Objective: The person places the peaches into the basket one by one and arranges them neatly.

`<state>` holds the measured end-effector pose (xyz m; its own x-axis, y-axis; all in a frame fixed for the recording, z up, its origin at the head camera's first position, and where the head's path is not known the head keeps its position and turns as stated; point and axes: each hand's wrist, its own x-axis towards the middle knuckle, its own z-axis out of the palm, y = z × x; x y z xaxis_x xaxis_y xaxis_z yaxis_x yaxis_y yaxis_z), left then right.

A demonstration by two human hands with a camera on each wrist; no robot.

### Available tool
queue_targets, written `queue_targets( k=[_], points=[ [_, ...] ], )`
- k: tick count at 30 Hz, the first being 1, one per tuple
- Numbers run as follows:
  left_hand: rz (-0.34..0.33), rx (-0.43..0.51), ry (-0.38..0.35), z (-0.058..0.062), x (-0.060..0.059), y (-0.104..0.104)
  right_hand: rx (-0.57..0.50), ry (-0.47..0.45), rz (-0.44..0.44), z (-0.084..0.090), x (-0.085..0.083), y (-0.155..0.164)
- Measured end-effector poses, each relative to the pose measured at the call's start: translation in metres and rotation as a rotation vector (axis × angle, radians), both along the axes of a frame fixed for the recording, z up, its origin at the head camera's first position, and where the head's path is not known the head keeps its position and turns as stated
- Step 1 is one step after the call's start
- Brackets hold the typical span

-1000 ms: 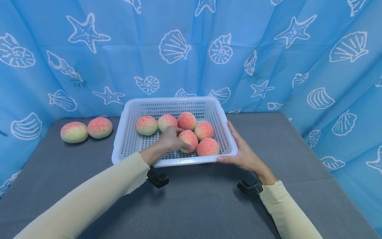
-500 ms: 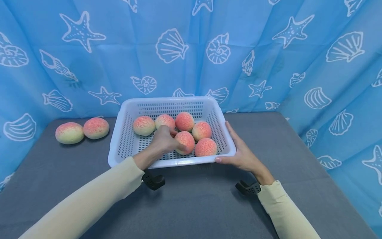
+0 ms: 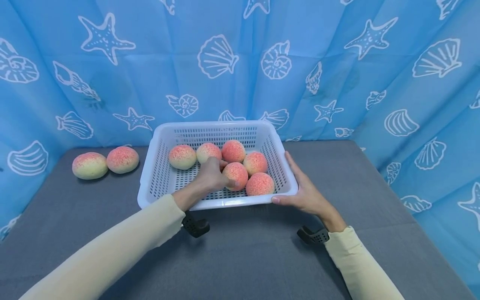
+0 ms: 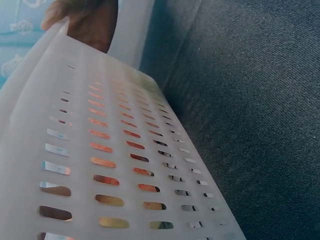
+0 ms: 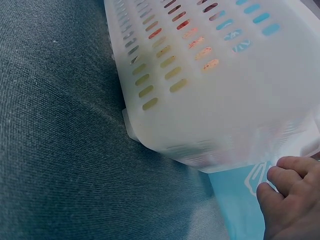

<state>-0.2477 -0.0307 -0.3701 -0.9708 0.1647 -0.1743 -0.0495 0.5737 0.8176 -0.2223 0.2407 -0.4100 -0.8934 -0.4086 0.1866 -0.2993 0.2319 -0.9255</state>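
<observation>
A white plastic basket (image 3: 225, 202) with slotted walls stands on the table and holds several pink and cream peaches. My left hand (image 3: 211, 175) reaches in over its front rim. Thumb and fingers grip a peach (image 3: 236, 173) near the basket's middle, while the fingertips are partly hidden. Just right of it lies another peach (image 3: 260, 184), in the front right corner. My right hand (image 3: 305, 193) holds the basket's front right corner, thumb at the front rim and fingers along the right side. From the right wrist, its fingers (image 5: 290, 175) show beside the basket's outer wall (image 5: 225, 110).
Two more peaches, one yellowish (image 3: 90, 166) and one pinker (image 3: 123, 160), lie on the grey cloth-covered table (image 3: 247, 250) left of the basket. Close behind the basket hangs a blue curtain (image 3: 180, 75) with white shell prints, which also runs along the right side.
The head view shifts slightly. Both hands keep their places on the peach and the basket corner, and the peaches lie as before.
</observation>
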Motion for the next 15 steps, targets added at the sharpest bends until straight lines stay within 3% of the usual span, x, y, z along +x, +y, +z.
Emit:
queue_targets(
  k=[15],
  points=[
    [0.043,0.024,-0.024,0.0043,0.0033,-0.0052,0.0,0.001,0.002,0.0008,0.0002,-0.0003]
  ],
)
